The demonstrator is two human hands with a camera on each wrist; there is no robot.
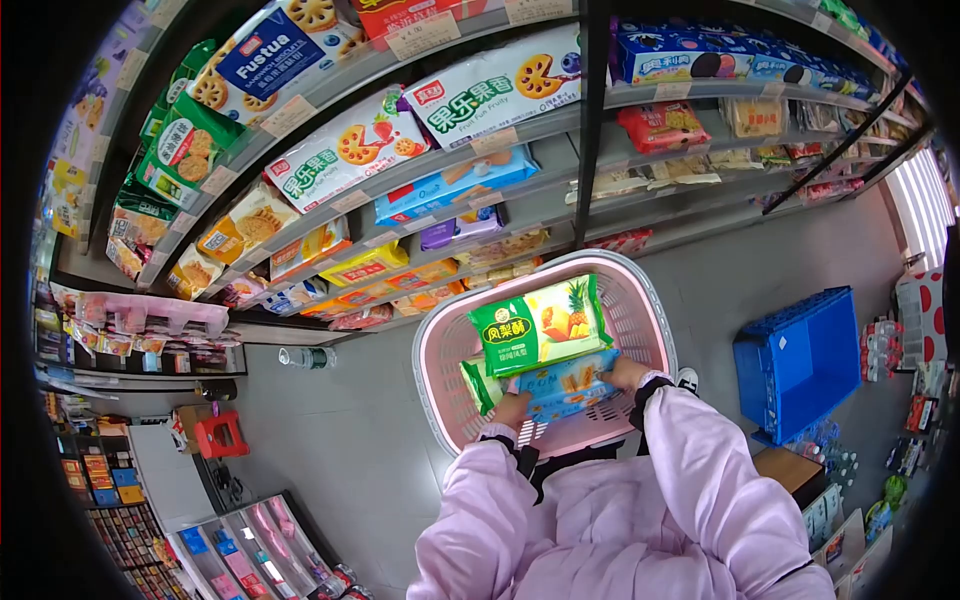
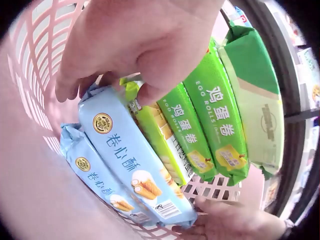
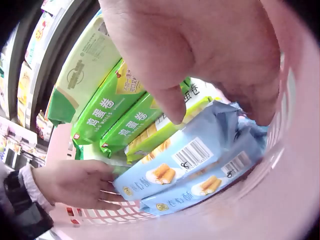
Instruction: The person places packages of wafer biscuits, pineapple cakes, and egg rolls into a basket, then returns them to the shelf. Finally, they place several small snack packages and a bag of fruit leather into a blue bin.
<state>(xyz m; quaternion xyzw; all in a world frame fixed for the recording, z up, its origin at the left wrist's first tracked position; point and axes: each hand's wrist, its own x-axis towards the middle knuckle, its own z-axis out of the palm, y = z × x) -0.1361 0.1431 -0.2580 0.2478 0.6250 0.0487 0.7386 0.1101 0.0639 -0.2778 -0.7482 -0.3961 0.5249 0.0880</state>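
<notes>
Two light-blue packs of rolled pastries (image 2: 120, 145) stand side by side on edge in a pink shopping basket (image 1: 430, 350). My left hand (image 1: 511, 410) holds them at one end, its thumb over the top in the left wrist view. At the other end my right hand (image 1: 627, 374) grips them, fingers reaching down past the wrapper. Beside the blue packs stand a yellow-green pack (image 2: 156, 132) and two green egg roll packs (image 2: 216, 115). A green-and-cream pineapple pastry pack (image 1: 545, 325) rests at the shelf side of the row.
Snack shelves (image 1: 480, 140) with biscuit packs rise in front of the basket. A blue crate (image 1: 800, 365) sits on the floor to the right. Left of the basket are a bottle pack (image 1: 307, 357) and a red stool (image 1: 220, 436).
</notes>
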